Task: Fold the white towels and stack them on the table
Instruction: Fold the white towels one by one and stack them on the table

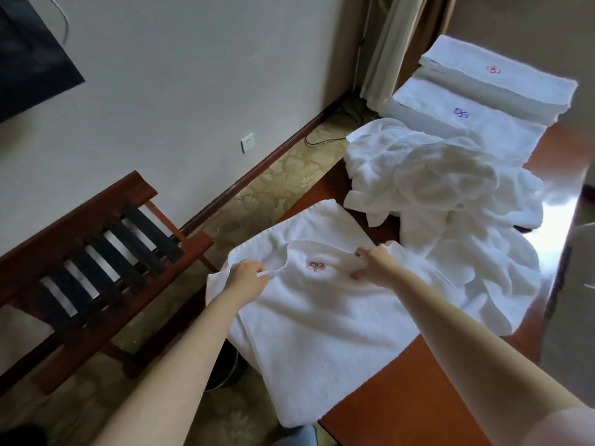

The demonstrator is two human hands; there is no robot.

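white terry towel [322, 317] lies spread on the near corner of the red-brown wooden desk [402, 400], its left part hanging past the desk edge.

head view: a flap is turned over the towel's middle, and a small pink embroidered mark [315, 266] shows on it. the left hand [248, 275] holds the flap's left end, its fingers [263, 274] curled and pinching the cloth. the right hand [375, 263] holds the flap's right end, its fingers curled into the fold. beyond the right hand a loose heap of white towels [444, 188] sits crumpled on the desk, touching the worked towel. at the far end a stack of folded towels [483, 91] rests on the desk, just behind the heap. left of the desk a wooden rack [96, 252] with black straps stands on patterned carpet [257, 194]. a wall socket [247, 142] sits low, above the skirting.
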